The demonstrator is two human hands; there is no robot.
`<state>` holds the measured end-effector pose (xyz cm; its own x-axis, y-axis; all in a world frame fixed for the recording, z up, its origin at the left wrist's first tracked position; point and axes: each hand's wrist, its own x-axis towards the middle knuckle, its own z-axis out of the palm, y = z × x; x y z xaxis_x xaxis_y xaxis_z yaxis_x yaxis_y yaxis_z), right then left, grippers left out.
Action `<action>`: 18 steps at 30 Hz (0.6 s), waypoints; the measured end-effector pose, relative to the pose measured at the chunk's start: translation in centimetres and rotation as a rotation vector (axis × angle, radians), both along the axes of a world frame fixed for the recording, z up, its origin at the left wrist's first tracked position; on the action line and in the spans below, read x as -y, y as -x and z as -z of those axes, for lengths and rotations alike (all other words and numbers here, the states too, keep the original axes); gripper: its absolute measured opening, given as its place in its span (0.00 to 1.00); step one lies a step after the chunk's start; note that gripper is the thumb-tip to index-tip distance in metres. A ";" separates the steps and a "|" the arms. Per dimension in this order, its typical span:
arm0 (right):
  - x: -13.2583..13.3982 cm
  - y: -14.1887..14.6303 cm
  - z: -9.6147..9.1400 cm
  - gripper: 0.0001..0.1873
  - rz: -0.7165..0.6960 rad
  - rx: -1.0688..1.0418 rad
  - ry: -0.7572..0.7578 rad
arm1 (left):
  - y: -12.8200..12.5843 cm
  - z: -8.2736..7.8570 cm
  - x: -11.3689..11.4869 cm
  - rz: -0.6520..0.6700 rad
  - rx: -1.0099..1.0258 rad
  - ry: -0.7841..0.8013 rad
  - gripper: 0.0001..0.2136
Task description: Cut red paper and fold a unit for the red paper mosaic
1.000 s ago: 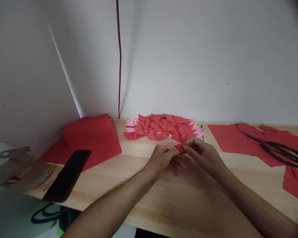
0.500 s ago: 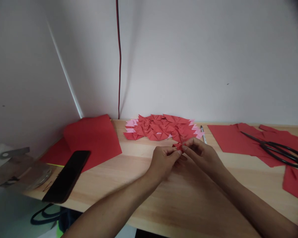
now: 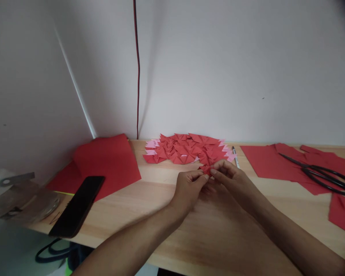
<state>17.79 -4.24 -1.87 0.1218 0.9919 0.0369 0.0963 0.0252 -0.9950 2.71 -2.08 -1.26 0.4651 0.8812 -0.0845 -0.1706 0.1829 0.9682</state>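
Between my fingertips is a small folded piece of red paper (image 3: 204,169), held above the wooden table. My left hand (image 3: 189,188) pinches it from the left, thumb pressed against the fingers. From the right, my right hand (image 3: 228,175) grips the same piece between thumb and fingers. Its lower part is mostly hidden by my thumbs. Just beyond, against the wall, lies a pile of folded red paper pieces (image 3: 186,147), with pink folded pieces (image 3: 230,154) showing at its edges. A pen (image 3: 235,157) lies to the right of the pile.
Red paper sheets (image 3: 112,165) and a black phone (image 3: 77,207) lie at left, near a clear plastic container (image 3: 25,201). At right, black-handled scissors (image 3: 319,174) rest on more red paper (image 3: 264,161). A red cable (image 3: 138,69) hangs down the wall (image 3: 218,69).
My fingers have shifted very slightly around the folded red paper, which both hands still hold. The view has tilted up a little; the things on the table have stayed in place.
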 end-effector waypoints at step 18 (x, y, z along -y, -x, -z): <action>-0.2 -0.1 0.5 0.15 -0.008 0.180 -0.080 | -0.3 0.1 -0.4 -0.035 0.013 0.123 0.07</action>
<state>17.90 -4.04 -2.35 0.0988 0.9858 0.1360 0.2717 0.1047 -0.9567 3.04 -1.73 -1.40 0.4361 0.8801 -0.1875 -0.1909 0.2941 0.9365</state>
